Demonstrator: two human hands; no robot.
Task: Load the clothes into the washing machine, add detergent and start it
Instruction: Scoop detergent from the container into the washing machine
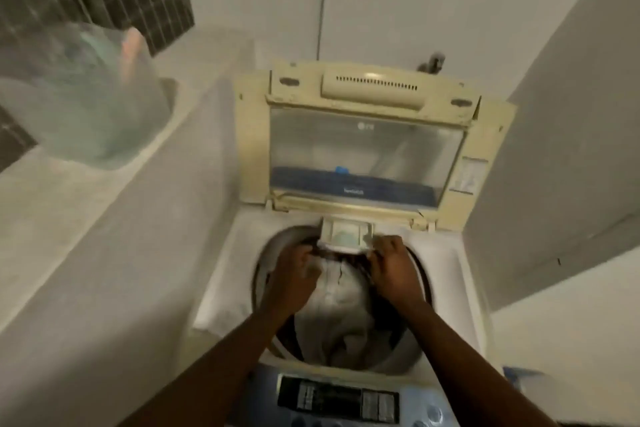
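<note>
Grey clothes fill drum; detergent drawer pulled out at rear rim; my left hand and right hand below it, grips blurred, cannot tell; advise pushing drawer in squarely.

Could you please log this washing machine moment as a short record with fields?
lid: open, raised upright at the back
drum: holds light and dark clothes
detergent drawer: pulled out at the drum's rear edge
left hand: at the drawer's left corner, blurred
right hand: at the drawer's right corner
control panel: nearest the camera, untouched
plastic container: on the left ledge
</note>
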